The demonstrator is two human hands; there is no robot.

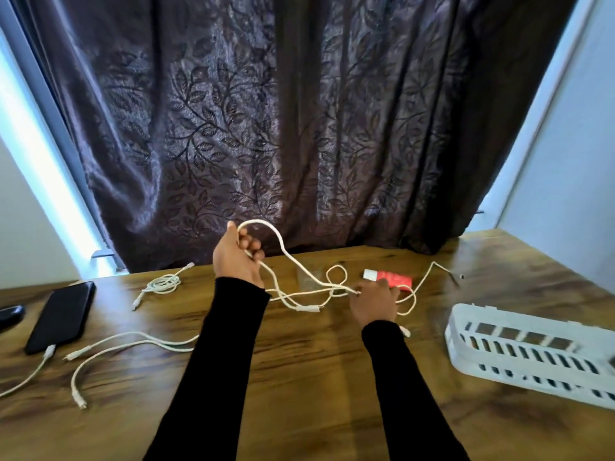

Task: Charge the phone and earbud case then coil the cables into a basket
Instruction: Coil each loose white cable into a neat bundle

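My left hand [234, 256] is raised above the table and grips a loop of a white cable [301, 272]. That cable runs down to my right hand [374, 301], which pinches it just above the tabletop. A black phone [61, 316] lies at the far left with a white cable plugged into its near end. A dark object [11, 316] lies left of the phone, partly cut off by the frame edge. The white slotted basket [532, 352] stands at the right edge. Another coiled white cable [163, 282] lies behind the phone.
A multi-headed white cable [109, 352] sprawls across the near left of the wooden table [299, 377]. A red and white box [389, 277] sits behind my right hand. A dark patterned curtain [266, 128] hangs right behind the table.
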